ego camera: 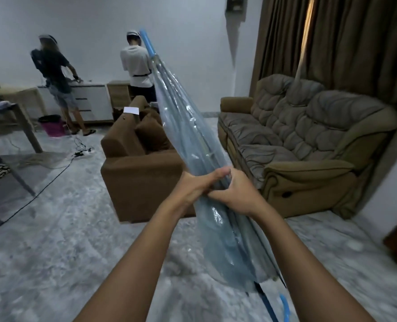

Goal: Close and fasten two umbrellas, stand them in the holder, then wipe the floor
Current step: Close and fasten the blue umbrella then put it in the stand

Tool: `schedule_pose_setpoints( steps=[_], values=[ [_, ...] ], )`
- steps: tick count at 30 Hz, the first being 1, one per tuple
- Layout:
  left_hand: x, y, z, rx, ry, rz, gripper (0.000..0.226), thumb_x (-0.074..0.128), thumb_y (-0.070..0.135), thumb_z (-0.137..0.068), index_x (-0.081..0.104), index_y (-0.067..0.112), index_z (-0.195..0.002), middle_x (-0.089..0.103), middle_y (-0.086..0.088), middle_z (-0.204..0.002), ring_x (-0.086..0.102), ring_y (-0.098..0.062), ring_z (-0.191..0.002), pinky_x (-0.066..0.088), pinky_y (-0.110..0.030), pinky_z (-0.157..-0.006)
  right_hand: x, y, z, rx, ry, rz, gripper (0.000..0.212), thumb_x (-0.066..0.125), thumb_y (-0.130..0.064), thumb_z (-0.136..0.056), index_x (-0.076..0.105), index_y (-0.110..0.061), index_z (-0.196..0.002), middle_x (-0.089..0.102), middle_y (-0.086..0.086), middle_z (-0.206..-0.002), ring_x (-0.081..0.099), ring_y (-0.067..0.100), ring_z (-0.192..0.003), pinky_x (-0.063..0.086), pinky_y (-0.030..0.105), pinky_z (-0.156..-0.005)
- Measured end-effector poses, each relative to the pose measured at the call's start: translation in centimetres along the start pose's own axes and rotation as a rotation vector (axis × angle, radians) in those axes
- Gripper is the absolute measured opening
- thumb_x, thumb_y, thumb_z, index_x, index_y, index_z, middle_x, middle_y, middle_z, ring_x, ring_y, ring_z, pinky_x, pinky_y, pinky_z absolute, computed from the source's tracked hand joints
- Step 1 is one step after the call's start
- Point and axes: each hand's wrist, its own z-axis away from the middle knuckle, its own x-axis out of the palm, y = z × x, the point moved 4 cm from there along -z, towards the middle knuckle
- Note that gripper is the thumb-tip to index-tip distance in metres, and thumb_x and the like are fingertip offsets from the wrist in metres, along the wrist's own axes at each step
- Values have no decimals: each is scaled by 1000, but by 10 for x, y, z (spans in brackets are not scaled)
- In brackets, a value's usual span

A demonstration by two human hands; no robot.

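Note:
A clear bluish plastic umbrella (183, 126) is folded and slants across the middle of the head view, its blue tip up near the far wall and its blue hooked handle (284, 305) down at the bottom edge. My left hand (201, 182) grips the folded canopy around its middle from the left. My right hand (235, 192) grips it from the right, fingers curled into the plastic just beside the left hand. No second umbrella and no holder show.
A brown armchair (132, 163) stands just ahead. A beige sofa (304, 145) lines the curtained right wall. Two people (58, 82) stand at cabinets at the far wall. Cables (53, 175) trail over the grey mottled floor (65, 252). A table leg and chair are at left.

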Motion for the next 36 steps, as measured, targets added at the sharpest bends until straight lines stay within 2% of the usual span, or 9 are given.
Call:
schedule_pose_setpoints(
  steps=[2,6,12,16,19,24,28,31,36],
  values=[
    [25,10,4,-18,102,113,38,86,17,-69,72,6,-102,76,-12,-98,72,-26,-93,57,-38,-83,-16,-12,5,-11,3,42,48,80,-16,-71,62,-14,-115,72,-1,-109,68,8,-102,56,31,-90],
    [51,21,2,-95,190,162,25,83,14,-71,73,4,-92,76,-13,-87,75,-26,-82,60,-40,-77,-45,-29,17,-32,122,139,49,81,-24,-70,60,-18,-114,64,2,-107,64,14,-97,51,31,-83],
    [62,37,-10,-110,194,119,25,75,14,-72,71,8,-96,76,-6,-87,73,-16,-76,60,-33,-71,-53,-3,49,171,158,250,120,82,-70,-52,16,-40,-147,30,-4,-151,43,13,-130,45,40,-104],
    [67,32,-18,-121,178,108,52,78,24,-65,64,9,-112,74,-5,-98,72,-18,-85,60,-34,-76,-51,10,59,223,235,200,95,82,-70,-53,38,-46,-134,60,-19,-127,61,7,-113,53,43,-94],
    [69,28,-20,-122,230,153,54,78,26,-68,60,9,-116,72,-3,-101,72,-17,-86,60,-31,-74,-55,15,66,221,295,306,83,78,-70,-60,42,-47,-131,61,-19,-125,60,11,-114,52,44,-93],
    [76,27,-25,-146,203,211,47,76,25,-72,62,10,-114,72,-5,-103,71,-18,-88,60,-36,-80,-49,17,84,291,322,434,119,78,-77,-51,23,-37,-149,38,-12,-151,36,15,-138,29,46,-115],
    [90,35,-24,-144,168,196,41,74,22,-75,56,10,-111,68,-9,-106,69,-24,-92,59,-41,-83,-35,28,93,335,402,420,128,82,-67,-56,6,-35,-153,29,-8,-157,31,17,-144,30,53,-116],
    [94,43,-26,-115,175,159,39,73,23,-77,54,11,-109,67,-7,-109,67,-24,-95,58,-41,-86,-39,34,113,314,477,446,118,86,-44,-69,6,-33,-154,19,-9,-160,27,16,-145,36,47,-113],
    [104,56,-25,-37,165,102,21,71,18,-82,51,20,-90,64,-1,-97,64,-20,-88,56,-33,-82,-43,26,140,211,643,534,81,79,-43,-78,35,-29,-144,45,-8,-145,52,12,-123,54,36,-88]
  ],
)
